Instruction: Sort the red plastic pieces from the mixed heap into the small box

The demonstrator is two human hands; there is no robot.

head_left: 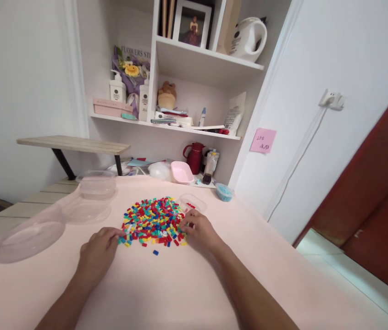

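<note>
A heap of small plastic building bricks (152,217) in red, blue, yellow, green and a few white lies in the middle of the table. My left hand (99,250) is at the heap's left front edge, its thumb and forefinger drawn together beside teal bricks; whatever they pinch is too small to make out. On the opposite side, my right hand (197,229) has its fingers bent and closed at the bricks' edge, their tips partly hidden. Just behind it sits a clear shallow container (199,201) with a few red bricks. One blue brick (155,252) lies apart in front.
Clear plastic containers (97,187) stand along the table's left side. At the back are a pink basin (182,173), a red jug (195,158), a bottle of dark liquid (209,169) and a tub of blue bits (224,192). Shelves (211,57) rise behind the pink table (159,293).
</note>
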